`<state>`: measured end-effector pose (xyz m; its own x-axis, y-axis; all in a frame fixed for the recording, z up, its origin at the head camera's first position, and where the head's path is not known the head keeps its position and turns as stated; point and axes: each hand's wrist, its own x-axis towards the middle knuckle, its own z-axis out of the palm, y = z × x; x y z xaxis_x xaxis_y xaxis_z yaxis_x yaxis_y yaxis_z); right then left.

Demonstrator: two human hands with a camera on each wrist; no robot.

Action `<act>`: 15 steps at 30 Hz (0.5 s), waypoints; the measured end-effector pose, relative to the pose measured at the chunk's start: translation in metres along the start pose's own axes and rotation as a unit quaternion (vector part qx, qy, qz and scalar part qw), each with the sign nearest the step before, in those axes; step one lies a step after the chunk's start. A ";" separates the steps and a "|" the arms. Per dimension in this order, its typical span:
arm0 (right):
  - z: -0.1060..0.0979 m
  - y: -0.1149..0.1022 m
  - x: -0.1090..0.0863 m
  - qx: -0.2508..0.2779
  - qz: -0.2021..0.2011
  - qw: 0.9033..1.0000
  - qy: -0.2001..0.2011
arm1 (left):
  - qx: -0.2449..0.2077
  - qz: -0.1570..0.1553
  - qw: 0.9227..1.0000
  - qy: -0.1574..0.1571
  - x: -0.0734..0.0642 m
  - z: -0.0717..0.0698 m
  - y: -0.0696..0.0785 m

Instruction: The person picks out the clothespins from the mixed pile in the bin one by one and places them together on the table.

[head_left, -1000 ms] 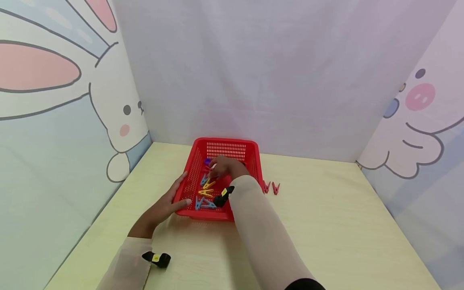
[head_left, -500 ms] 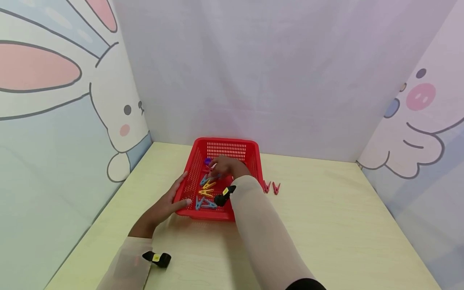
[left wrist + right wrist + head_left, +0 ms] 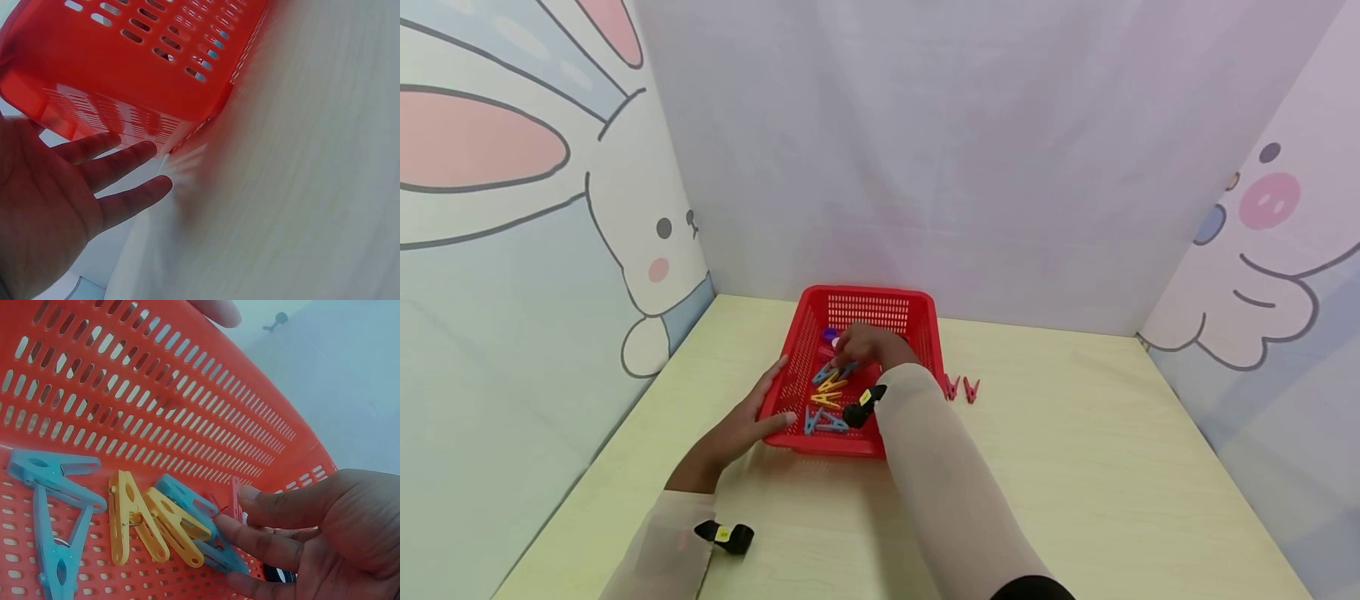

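Observation:
In the head view a red plastic basket (image 3: pixel 917 305) holds several clothespins. My left hand (image 3: pixel 741 429) grips its left front side, thumb over the rim; in the left wrist view the fingers (image 3: pixel 119 164) lie along the outside wall. My right hand (image 3: pixel 868 346) reaches inside, its thumb and index fingertips apart in the right wrist view. Close to those fingertips are a blue clothespin (image 3: pixel 222 553) and a pink clothespin (image 3: pixel 235 497). Two yellow clothespins (image 3: pixel 130 519) lie beside them, and two blue clothespins (image 3: pixel 59 562) are nearer the basket's front.
Two pink clothespins (image 3: pixel 971 390) lie on the pale wooden table (image 3: pixel 1075 467), just right of the basket. A round purple piece (image 3: pixel 830 333) sits toward the basket's far left. A grey-white cloth wall (image 3: pixel 1000 167) rises behind, with cartoon-printed walls at both sides.
A blue clothespin has come into view under my right fingertips, beside another blue one. The right fingers have drawn back slightly rightward. My left hand and the basket have stayed put.

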<state>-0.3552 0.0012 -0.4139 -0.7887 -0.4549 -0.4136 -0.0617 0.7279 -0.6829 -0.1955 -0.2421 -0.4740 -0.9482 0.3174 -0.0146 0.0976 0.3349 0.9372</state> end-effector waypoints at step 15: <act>0.001 0.000 0.002 0.013 0.013 1.000 0.003 | 0.003 0.005 1.000 0.002 -0.001 -0.001 0.001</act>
<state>-0.3562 0.0004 -0.4153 -0.7932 -0.4323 -0.4288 -0.0244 0.7262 -0.6871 -0.1942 -0.2428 -0.4723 -0.9480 0.3182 -0.0036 0.1094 0.3366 0.9353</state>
